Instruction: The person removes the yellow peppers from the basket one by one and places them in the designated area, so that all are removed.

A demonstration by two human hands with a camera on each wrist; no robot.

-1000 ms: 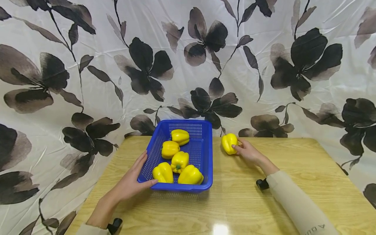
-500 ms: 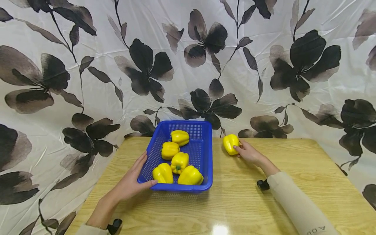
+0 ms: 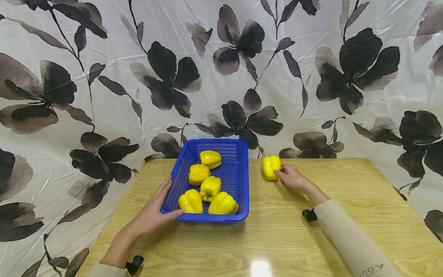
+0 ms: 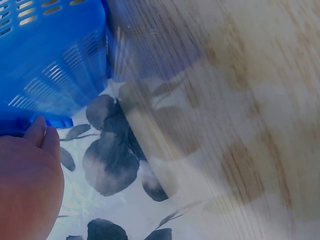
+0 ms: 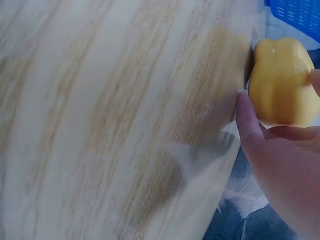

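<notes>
My left hand (image 3: 152, 209) rests at the near left corner of a blue perforated plastic basket (image 3: 243, 192). Its thumb lies on the front rim, and its fairly straight fingers lie along the outer left side. Several yellow bell peppers (image 3: 210, 188) lie in the basket, mostly toward its left and front. Right of the basket, near the table's back edge, my right hand (image 3: 294, 180) holds another yellow bell pepper (image 3: 271, 167) between thumb and fingers. In the right wrist view, the fingers curve around that pepper (image 5: 282, 82); whether it touches the table is unclear.
The wood-grain table (image 3: 294, 246) runs up to a white cloth (image 3: 214, 88) with dark flowers hanging behind it. Each wrist carries a small black device, one on the left (image 3: 135, 264) and one on the right (image 3: 309, 215).
The held bell pepper has shifted slightly right, away from the basket, and tilted a little more upright. My left hand and the basket keep their places; the head view shifts slightly.
</notes>
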